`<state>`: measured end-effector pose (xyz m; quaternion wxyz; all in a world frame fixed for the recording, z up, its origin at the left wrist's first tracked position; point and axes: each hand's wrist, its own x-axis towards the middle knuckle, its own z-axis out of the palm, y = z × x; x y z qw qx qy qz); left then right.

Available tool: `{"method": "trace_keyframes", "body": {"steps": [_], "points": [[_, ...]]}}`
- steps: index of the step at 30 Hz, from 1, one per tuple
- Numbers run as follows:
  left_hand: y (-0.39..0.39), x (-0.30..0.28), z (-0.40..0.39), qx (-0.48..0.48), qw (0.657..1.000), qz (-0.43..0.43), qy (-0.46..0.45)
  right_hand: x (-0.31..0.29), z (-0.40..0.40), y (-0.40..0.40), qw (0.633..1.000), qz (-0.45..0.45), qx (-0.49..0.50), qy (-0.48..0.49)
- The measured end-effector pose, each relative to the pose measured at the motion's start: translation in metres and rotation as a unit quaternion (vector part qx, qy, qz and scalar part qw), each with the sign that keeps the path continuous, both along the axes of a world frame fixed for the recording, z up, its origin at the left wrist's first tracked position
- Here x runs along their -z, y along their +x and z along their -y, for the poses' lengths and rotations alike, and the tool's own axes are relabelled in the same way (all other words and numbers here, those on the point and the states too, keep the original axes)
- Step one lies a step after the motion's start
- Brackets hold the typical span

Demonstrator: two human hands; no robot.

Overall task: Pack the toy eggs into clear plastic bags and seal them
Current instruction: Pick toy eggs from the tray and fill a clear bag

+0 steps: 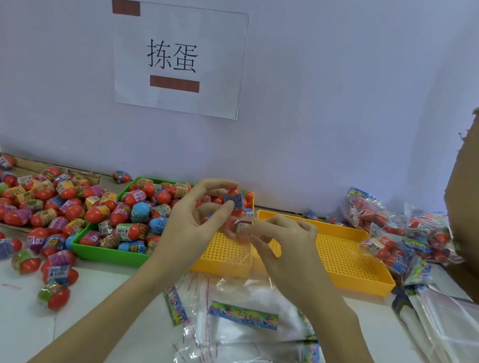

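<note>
toy eggs [236, 201]: red halves, bright printed wraps | both hands [194, 221] pinching

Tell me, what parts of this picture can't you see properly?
- Head view: the egg at the right hand is blurred and covered by its fingers.
- The left hand hides part of the green tray.
- The bag stack runs off the right edge.
- Egg label print is too small.
</note>
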<state>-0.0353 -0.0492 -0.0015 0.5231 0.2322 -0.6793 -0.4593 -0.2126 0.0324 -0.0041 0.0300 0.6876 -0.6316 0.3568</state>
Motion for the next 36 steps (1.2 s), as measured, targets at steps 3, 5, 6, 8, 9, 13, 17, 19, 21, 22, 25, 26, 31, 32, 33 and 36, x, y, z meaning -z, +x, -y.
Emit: {"method": "trace_keyframes", "body": {"steps": [3, 5, 6, 8, 9, 13, 17, 19, 21, 22, 25, 26, 31, 32, 33, 36], "points": [[-0.002, 0.003, -0.003, 0.003, 0.999, 0.011, -0.031, -0.002, 0.000, 0.003, 0.999, -0.005, -0.010, -0.032], [-0.001, 0.005, -0.003, -0.010, 0.998, 0.028, -0.049, -0.002, 0.000, 0.004, 0.998, -0.003, -0.017, -0.057], [-0.001, 0.006, -0.002, -0.017, 0.997, 0.041, -0.061, -0.002, -0.001, 0.004, 0.998, -0.002, -0.018, -0.068], [-0.001, 0.008, -0.002, -0.029, 0.993, 0.068, -0.089, -0.003, -0.001, 0.005, 0.996, -0.001, -0.016, -0.083], [-0.002, 0.009, -0.002, -0.035, 0.991, 0.082, -0.104, -0.003, -0.002, 0.005, 0.996, -0.002, -0.013, -0.089], [-0.005, 0.011, -0.002, -0.048, 0.985, 0.105, -0.132, -0.003, -0.001, 0.006, 0.994, -0.009, 0.001, -0.109], [-0.005, 0.010, -0.002, -0.053, 0.980, 0.113, -0.158, -0.002, -0.001, 0.008, 0.991, -0.017, 0.006, -0.130], [-0.005, 0.010, -0.002, -0.071, 0.968, 0.134, -0.201, -0.002, 0.000, 0.008, 0.991, -0.017, 0.004, -0.134], [-0.004, 0.010, -0.002, -0.086, 0.950, 0.166, -0.250, -0.002, 0.000, 0.007, 0.991, -0.014, -0.002, -0.136], [-0.004, 0.011, -0.003, -0.093, 0.938, 0.186, -0.277, -0.001, 0.001, 0.007, 0.990, -0.013, -0.003, -0.139], [-0.003, 0.013, -0.005, -0.127, 0.891, 0.233, -0.367, -0.001, 0.001, 0.006, 0.988, -0.015, 0.000, -0.151], [-0.003, 0.013, -0.005, -0.143, 0.877, 0.241, -0.391, -0.001, 0.001, 0.006, 0.988, -0.016, -0.001, -0.152], [-0.001, 0.018, -0.001, -0.191, 0.843, 0.246, -0.439, -0.001, 0.001, 0.007, 0.986, -0.031, 0.001, -0.164], [-0.001, 0.019, 0.001, -0.195, 0.837, 0.247, -0.447, -0.001, 0.001, 0.008, 0.985, -0.033, 0.001, -0.168], [-0.001, 0.020, 0.003, -0.197, 0.834, 0.246, -0.453, -0.001, 0.001, 0.007, 0.985, -0.036, 0.002, -0.170], [-0.002, 0.021, 0.007, -0.197, 0.834, 0.234, -0.460, -0.001, 0.000, 0.007, 0.985, -0.042, 0.003, -0.167]]}}
